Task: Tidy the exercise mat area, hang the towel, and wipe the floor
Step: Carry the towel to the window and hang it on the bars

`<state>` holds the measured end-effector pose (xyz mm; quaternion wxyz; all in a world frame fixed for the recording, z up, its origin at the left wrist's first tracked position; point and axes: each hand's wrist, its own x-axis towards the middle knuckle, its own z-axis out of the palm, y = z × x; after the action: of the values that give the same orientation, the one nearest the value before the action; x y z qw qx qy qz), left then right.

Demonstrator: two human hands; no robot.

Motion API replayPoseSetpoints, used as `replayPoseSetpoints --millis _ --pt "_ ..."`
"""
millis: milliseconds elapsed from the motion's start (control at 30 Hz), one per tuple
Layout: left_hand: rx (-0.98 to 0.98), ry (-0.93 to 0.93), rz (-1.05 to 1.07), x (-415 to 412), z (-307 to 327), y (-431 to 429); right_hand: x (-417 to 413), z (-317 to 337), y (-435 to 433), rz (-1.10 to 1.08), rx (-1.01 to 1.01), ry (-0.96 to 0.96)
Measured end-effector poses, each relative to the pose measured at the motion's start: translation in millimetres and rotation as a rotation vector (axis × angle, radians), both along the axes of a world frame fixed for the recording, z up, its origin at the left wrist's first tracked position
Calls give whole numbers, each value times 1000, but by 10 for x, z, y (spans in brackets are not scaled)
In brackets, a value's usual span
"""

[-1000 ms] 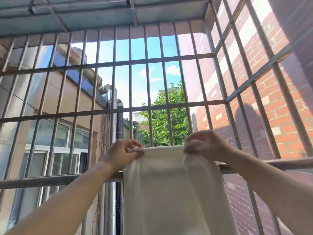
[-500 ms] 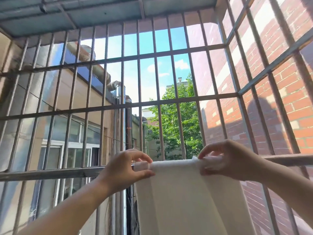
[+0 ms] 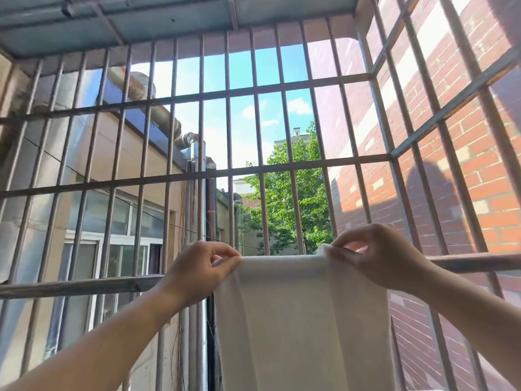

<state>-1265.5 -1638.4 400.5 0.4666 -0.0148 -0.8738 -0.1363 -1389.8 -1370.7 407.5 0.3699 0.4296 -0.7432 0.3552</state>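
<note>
A white towel (image 3: 301, 320) hangs draped over a horizontal metal rail (image 3: 84, 286) of the window cage, its top fold level with the rail. My left hand (image 3: 197, 269) pinches the towel's top left corner between thumb and fingers. At the top right corner, my right hand (image 3: 377, 255) pinches the fold the same way. The towel's lower end runs out of the bottom of the frame, and the rail is hidden behind the cloth between my hands.
Metal bars (image 3: 255, 131) enclose the space ahead, to the right and overhead. Beyond them stand a red brick wall (image 3: 473, 142), a beige building with windows (image 3: 118, 249) and a green tree (image 3: 284, 210).
My hands have moved apart along the rail, spreading the towel's top fold wider and flatter. The camera has tilted up slightly.
</note>
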Motion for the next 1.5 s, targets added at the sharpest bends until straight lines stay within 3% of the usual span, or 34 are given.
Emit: replayPoseSetpoints --millis 267,500,700,1033,1200,1333,1400,1500 --pt "18 20 98 40 31 59 61 1 -89 -2 42 -36" --pt "-22 61 220 105 20 116 340 -104 -420 4 156 131" --pt "-42 13 263 212 25 132 346 -87 -562 18 148 73" --pt "118 69 406 411 110 -447 427 -40 -869 52 181 76" --pt "150 -94 502 585 34 -759 409 -61 -975 73 183 58" --pt "-11 -7 291 492 29 -459 418 -61 -1001 90 195 69" --pt "-61 -94 138 375 16 -236 434 -50 -975 94 197 83" --pt "-116 -235 101 134 -71 -51 428 -58 -892 62 201 126"
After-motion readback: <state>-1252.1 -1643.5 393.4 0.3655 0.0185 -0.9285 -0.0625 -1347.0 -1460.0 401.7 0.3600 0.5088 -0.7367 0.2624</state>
